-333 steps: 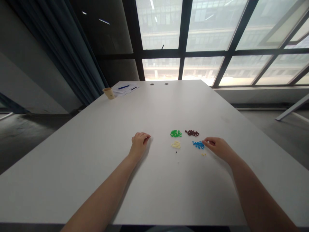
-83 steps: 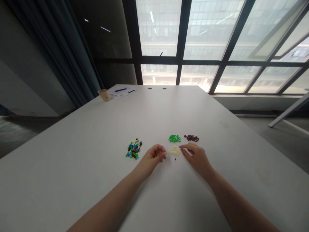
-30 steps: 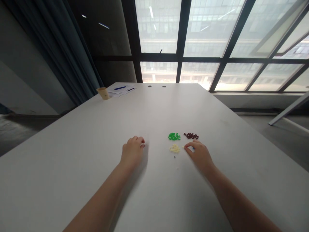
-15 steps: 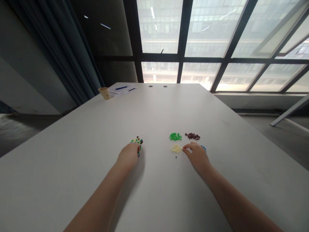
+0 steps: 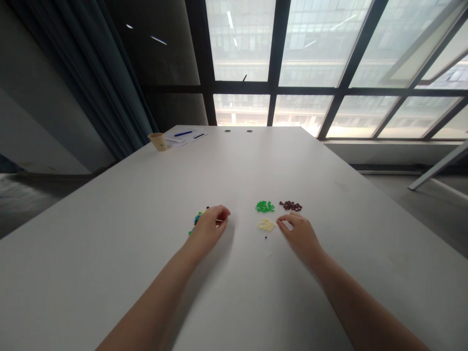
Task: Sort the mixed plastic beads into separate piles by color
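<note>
My left hand (image 5: pixel 210 225) is raised a little over the table, its thumb and fingertips pinched together; what they hold is too small to name. Behind and left of it lies a mixed pile of small coloured pieces (image 5: pixel 197 217), partly hidden by the hand. My right hand (image 5: pixel 298 233) has thumb and forefinger pinched at the right edge of a pale yellow pile (image 5: pixel 266 224); any piece between them cannot be made out. A green pile (image 5: pixel 264 206) and a dark brown pile (image 5: pixel 291 205) lie just beyond.
One dark piece (image 5: pixel 265 237) and a faint white piece (image 5: pixel 270 254) lie nearer on the white table (image 5: pixel 241 165). At the far left are a paper cup (image 5: pixel 158 142) and papers (image 5: pixel 179 139) with a blue pen (image 5: pixel 183 133). Windows stand behind.
My left hand has moved right, off the mixed pile, and more of the pile's left side shows. My right hand has barely moved; the blue pieces beside it are now hidden.
</note>
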`<state>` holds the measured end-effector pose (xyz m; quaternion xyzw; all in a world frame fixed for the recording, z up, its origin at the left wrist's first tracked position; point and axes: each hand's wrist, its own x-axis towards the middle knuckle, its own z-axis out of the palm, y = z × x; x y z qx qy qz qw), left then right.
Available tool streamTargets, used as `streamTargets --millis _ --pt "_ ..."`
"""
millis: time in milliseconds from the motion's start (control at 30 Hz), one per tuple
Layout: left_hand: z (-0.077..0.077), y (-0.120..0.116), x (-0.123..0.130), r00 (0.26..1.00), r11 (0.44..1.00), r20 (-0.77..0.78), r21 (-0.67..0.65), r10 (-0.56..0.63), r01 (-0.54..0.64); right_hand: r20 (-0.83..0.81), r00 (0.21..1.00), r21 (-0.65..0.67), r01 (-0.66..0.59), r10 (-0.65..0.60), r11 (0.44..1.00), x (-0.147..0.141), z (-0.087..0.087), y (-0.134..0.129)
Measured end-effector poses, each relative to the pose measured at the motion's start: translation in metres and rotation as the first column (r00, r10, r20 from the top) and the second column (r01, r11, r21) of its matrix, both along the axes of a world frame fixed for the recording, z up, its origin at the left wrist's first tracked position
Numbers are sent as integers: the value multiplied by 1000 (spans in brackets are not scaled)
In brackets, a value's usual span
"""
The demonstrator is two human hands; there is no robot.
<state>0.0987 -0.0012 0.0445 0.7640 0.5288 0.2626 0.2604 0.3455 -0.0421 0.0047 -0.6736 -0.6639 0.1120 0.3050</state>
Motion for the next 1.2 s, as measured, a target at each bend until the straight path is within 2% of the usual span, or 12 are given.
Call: streamTargets --millis 100,167,267,367,433,533,633,767,867,1067,1133,1200 --pt "-1 -13 16 936 995 342 -14 -86 97 -2 999 14 -36 36 999 -5 5 -2" --pt "-5 -23 25 882 992 455 43 -123 116 -3 998 27 -59 60 998 -7 7 -4" --pt "-14 -32 31 865 971 457 205 -207 123 -13 996 48 -88 88 995 -8 7 -5" --pt "-22 -34 30 858 903 383 387 -342 187 -15 994 69 -103 104 992 -8 7 -5" --pt "-26 -34 29 845 876 363 427 -392 223 -16 994 79 -107 109 991 -9 8 -6" --pt "-26 -34 28 854 899 369 376 -366 223 -28 992 101 -116 119 988 -11 11 -8" --pt "-23 -36 30 865 924 381 322 -327 208 -54 984 186 -160 172 969 -17 16 -13" --pt "-20 -39 35 830 953 473 213 -295 217 -18 931 341 -336 364 878 -28 24 -22" --pt "-21 -40 39 771 958 575 90 -274 273 78 887 373 -449 455 812 -35 27 -26" --pt "-25 -39 44 719 945 675 -100 -166 313 135 906 372 -422 402 827 -40 20 -26" --pt "-26 -36 44 733 943 662 -120 -155 309 136 913 370 -408 386 835 -39 19 -23" --pt "-25 -31 40 798 964 585 -101 -144 248 136 926 352 -377 352 856 -37 20 -15"
